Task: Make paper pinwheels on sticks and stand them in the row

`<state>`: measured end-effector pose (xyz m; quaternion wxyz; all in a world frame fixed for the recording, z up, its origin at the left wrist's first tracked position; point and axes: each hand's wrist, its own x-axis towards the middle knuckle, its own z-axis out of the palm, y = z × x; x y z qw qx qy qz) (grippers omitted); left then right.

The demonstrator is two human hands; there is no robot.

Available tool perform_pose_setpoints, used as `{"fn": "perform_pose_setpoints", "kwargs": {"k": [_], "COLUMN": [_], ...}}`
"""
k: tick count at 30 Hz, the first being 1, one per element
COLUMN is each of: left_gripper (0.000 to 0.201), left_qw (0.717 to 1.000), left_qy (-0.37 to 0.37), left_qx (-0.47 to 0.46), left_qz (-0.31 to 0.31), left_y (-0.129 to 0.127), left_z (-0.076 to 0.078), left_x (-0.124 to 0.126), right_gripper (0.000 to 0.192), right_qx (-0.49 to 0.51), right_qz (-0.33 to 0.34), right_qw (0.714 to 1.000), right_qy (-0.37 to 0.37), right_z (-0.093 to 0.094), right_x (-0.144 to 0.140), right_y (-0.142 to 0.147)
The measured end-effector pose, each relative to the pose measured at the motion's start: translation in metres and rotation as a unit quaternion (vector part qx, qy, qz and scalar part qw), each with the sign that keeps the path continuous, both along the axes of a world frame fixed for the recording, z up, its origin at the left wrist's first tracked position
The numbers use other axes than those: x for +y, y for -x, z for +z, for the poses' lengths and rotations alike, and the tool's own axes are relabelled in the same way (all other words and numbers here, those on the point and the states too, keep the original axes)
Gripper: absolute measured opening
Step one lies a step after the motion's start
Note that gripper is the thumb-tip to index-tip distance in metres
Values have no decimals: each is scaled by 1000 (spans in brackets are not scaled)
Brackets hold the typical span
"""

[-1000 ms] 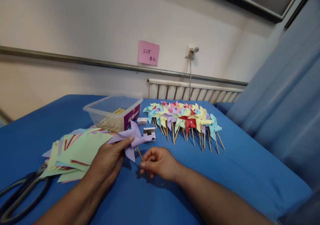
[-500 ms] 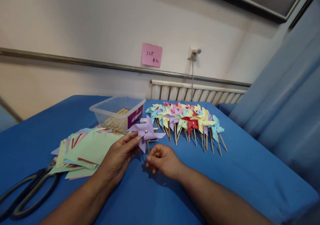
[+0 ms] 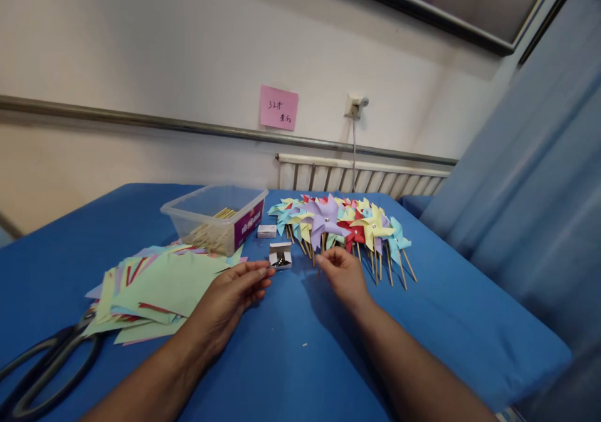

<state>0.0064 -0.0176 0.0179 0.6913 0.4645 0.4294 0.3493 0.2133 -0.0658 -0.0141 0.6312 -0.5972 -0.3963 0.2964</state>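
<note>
A clear plastic box with wooden sticks inside stands on the blue tabletop, well beyond the left fingers, and a fanned stack of coloured paper squares lies just to their left, with black scissors farther left near the edge. A small open cardboard box sits between the two sets of fingers, and a closed small white box lies just behind it. On the wall far beyond the fingers hang a pink note, a metal rail and a radiator.

Purple pinwheel, blue tablecloth
</note>
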Motion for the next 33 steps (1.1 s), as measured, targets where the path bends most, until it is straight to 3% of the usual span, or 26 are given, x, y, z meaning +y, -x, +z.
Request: {"fn": "perform_pose_setpoints", "kwargs": {"k": [6,11,17,26,33], "left_gripper": [25,28,28,24,26], "left_qw": [999,999,998,997,995], "left_qy": [4,5,5,14,9], "left_qx": [13,17,43,56,72], "left_qz": [-34,-46,-54,-59,-61], "left_y": [-4,-6,-9,-11,-12], "left_z": [-5,-7,-6,-2,-3], "left_x": [-3,-2,-2,-3,-5], "right_gripper": [32,34,33,34,40], "right_qx": [-75,-134,-204,-266,-255], "right_qz": [-151,-270,-323,-269,-301], "right_qw": [986,951,912,912,908], "right_qy": [16,71,146,158,141], "right_z": [-17,-31,-41,-47,-44], "right_x": [-47,-83,-104,-95,-93], "right_y": [-66,-126,-181,-172,-177]}}
